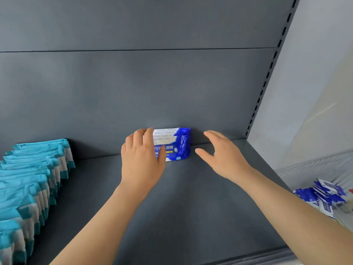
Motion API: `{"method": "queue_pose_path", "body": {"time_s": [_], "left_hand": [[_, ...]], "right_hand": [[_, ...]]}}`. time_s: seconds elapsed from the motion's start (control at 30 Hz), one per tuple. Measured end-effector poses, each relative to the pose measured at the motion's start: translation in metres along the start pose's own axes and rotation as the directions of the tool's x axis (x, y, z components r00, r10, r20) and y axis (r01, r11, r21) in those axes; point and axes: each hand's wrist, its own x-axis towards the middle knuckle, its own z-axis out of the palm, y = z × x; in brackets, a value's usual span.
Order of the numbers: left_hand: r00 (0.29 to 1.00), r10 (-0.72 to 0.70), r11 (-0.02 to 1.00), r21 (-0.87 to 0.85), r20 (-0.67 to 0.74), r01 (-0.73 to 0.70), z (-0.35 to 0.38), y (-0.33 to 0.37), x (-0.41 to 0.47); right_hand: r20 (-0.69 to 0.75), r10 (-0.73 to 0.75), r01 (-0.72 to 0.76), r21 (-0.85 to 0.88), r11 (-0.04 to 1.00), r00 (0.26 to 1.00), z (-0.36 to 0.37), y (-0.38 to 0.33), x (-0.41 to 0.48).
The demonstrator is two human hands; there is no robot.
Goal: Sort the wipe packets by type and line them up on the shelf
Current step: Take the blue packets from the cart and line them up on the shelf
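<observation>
One blue and white wipe packet (pixel 178 144) stands upright against the back panel of the dark grey shelf (pixel 172 207). My left hand (pixel 142 159) holds its left end, fingers over the top edge and thumb across its front. A short gap to the right of the packet, my right hand (pixel 221 153) hovers with fingers spread and touches nothing. A long row of teal and white wipe packets (pixel 32 180) stands on edge along the left side of the shelf.
A heap of loose blue and white packets (pixel 322 196) lies off the shelf's right end, lower down. A slotted upright (pixel 267 77) marks the shelf's right edge, with a pale wall beyond. Bare shelf surface lies between the teal row and my arms.
</observation>
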Motion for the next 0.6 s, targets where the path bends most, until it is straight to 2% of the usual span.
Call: {"method": "queue_pose_path", "body": {"time_s": [0.13, 0.27, 0.6], "left_hand": [[0.979, 0.187, 0.982, -0.025, 0.077, -0.186, 0.000, 0.062, -0.010], [0.943, 0.289, 0.955, -0.115, 0.167, -0.272, 0.014, 0.135, -0.030], [0.873, 0.424, 0.886, -0.307, 0.240, -0.346, 0.091, 0.376, -0.088]], "right_hand": [[-0.008, -0.010, 0.009, -0.101, 0.995, 1.000, -0.037, 0.024, -0.036], [-0.045, 0.029, -0.033, -0.106, 0.994, 0.999, -0.073, 0.071, -0.083], [-0.070, 0.203, -0.212, -0.148, 0.966, 0.977, -0.176, 0.266, -0.197]]}}
